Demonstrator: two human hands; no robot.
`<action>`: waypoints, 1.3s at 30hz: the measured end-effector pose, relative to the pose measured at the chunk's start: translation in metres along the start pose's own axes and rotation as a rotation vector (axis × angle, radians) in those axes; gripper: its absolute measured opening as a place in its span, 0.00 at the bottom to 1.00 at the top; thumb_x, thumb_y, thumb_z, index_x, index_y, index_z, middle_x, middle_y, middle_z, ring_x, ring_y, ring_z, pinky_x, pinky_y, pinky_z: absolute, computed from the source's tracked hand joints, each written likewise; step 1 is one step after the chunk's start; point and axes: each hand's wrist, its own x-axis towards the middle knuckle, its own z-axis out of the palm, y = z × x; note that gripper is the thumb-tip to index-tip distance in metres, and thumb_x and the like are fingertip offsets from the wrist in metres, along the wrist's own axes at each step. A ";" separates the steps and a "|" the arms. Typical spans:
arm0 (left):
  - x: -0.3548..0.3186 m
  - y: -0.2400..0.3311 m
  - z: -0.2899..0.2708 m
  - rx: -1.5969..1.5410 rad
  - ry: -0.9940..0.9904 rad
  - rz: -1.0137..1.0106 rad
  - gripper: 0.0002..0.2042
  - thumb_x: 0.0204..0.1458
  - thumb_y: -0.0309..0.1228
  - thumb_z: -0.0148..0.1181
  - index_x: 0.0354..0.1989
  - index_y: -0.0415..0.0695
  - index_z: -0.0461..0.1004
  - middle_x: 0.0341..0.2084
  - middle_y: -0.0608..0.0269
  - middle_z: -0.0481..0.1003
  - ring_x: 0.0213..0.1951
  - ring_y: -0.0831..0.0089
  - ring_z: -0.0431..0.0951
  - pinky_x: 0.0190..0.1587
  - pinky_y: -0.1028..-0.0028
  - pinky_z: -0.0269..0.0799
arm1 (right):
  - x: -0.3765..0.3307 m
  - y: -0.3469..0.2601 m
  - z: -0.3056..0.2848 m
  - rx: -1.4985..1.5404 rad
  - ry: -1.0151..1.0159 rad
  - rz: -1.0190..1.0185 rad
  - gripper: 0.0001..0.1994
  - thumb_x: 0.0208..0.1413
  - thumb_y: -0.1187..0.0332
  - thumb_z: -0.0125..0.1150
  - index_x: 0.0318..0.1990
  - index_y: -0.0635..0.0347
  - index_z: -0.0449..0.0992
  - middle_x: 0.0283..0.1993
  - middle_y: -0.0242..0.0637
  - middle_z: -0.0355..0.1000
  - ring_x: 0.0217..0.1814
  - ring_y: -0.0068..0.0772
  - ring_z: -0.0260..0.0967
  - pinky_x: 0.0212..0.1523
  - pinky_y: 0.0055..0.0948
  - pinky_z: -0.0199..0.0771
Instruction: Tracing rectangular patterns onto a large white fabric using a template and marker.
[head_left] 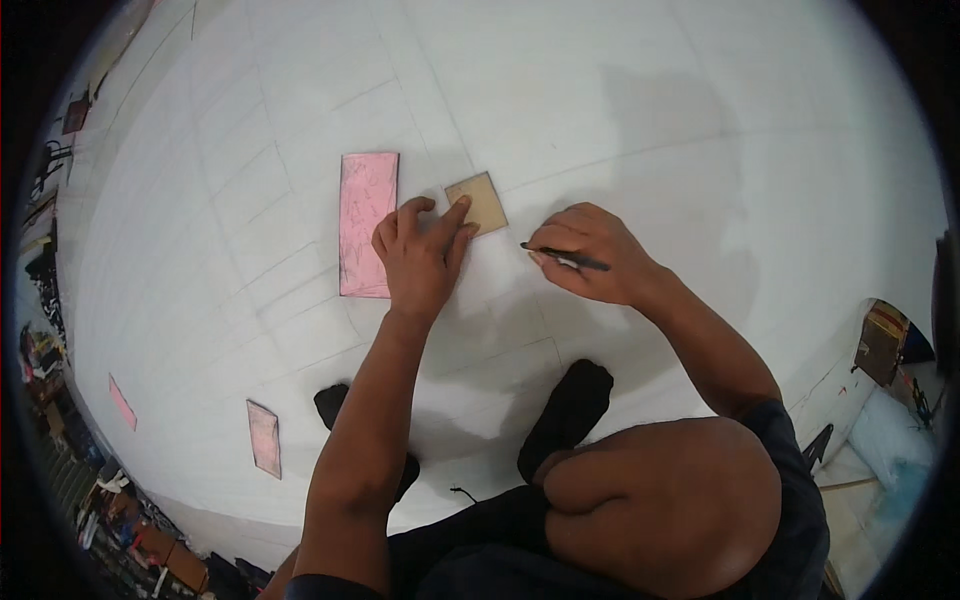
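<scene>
My left hand (420, 255) has its fingers spread, pressing a small tan square card (484, 207) flat against the large white sheet (500, 70). Under the outer edge of that hand lies a long pink rectangular card (366, 205) with dark edges and scribbled marks. To the right of the square, my right hand (600, 258) is closed round a slim black pen (580, 261). The pen points left toward the square, a short gap away from it. Thin straight lines and box outlines run over the sheet.
Two smaller pink cards lie at the lower left, one pale (264, 440) and one narrow (122, 402). My feet in black socks (568, 410) rest on the sheet. Clutter (150, 530) lines the left edge; a brown and yellow item (882, 340) stands at the right.
</scene>
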 end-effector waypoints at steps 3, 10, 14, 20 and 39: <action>-0.001 -0.002 0.000 0.015 -0.002 0.000 0.16 0.52 0.41 0.69 0.50 0.64 0.83 0.49 0.62 0.71 0.53 0.58 0.65 0.60 0.58 0.55 | 0.000 -0.006 -0.009 0.145 0.154 0.236 0.04 0.58 0.73 0.64 0.40 0.61 0.79 0.39 0.39 0.77 0.40 0.39 0.74 0.44 0.34 0.73; 0.019 -0.007 0.005 0.033 0.022 -0.002 0.15 0.53 0.42 0.68 0.50 0.66 0.83 0.49 0.62 0.70 0.52 0.59 0.65 0.59 0.58 0.55 | -0.018 0.010 0.007 0.195 0.282 0.402 0.07 0.60 0.70 0.63 0.42 0.64 0.79 0.40 0.42 0.78 0.41 0.37 0.77 0.44 0.33 0.76; 0.037 -0.016 0.006 0.027 0.019 0.008 0.14 0.55 0.42 0.67 0.51 0.66 0.83 0.49 0.61 0.70 0.51 0.59 0.65 0.59 0.58 0.55 | -0.023 0.011 0.018 0.226 0.299 0.350 0.07 0.60 0.70 0.62 0.42 0.64 0.80 0.40 0.42 0.78 0.41 0.37 0.77 0.43 0.33 0.76; 0.054 -0.022 0.013 0.061 0.000 -0.010 0.15 0.56 0.43 0.65 0.53 0.67 0.82 0.48 0.62 0.70 0.51 0.60 0.65 0.59 0.59 0.55 | -0.032 0.013 0.022 0.249 0.302 0.372 0.07 0.59 0.71 0.63 0.42 0.64 0.80 0.40 0.42 0.79 0.40 0.37 0.77 0.42 0.32 0.77; 0.053 -0.028 0.015 0.021 0.003 -0.021 0.16 0.54 0.43 0.66 0.52 0.67 0.82 0.47 0.65 0.71 0.50 0.62 0.65 0.58 0.58 0.56 | 0.122 0.044 0.022 0.382 0.179 0.403 0.12 0.66 0.64 0.58 0.49 0.64 0.77 0.43 0.38 0.78 0.41 0.29 0.74 0.42 0.29 0.74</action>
